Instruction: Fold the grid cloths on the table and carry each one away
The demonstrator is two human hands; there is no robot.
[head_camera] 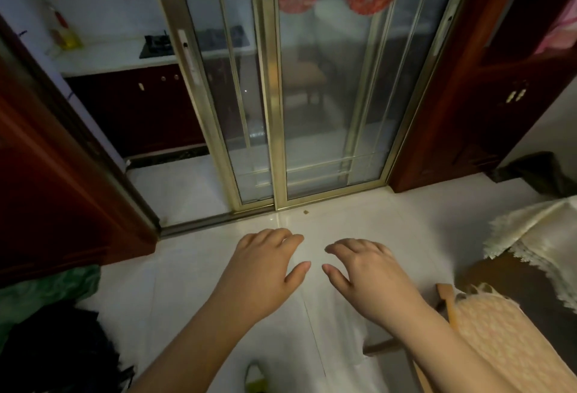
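Observation:
My left hand [265,271] and my right hand [363,277] hover side by side over the white tiled floor [199,283], palms down, fingers loosely curved and holding nothing. No grid cloth shows in this view. At the right edge, a table [502,277] carries a cream lace-edged cloth [537,236].
Sliding glass doors with a gold frame [271,111] stand straight ahead, partly open on the left toward a kitchen. Dark red wooden cabinets flank them at left [46,189] and right [468,96]. A chair with a cream cushion [499,336] stands lower right. Green and dark bags [46,314] lie lower left.

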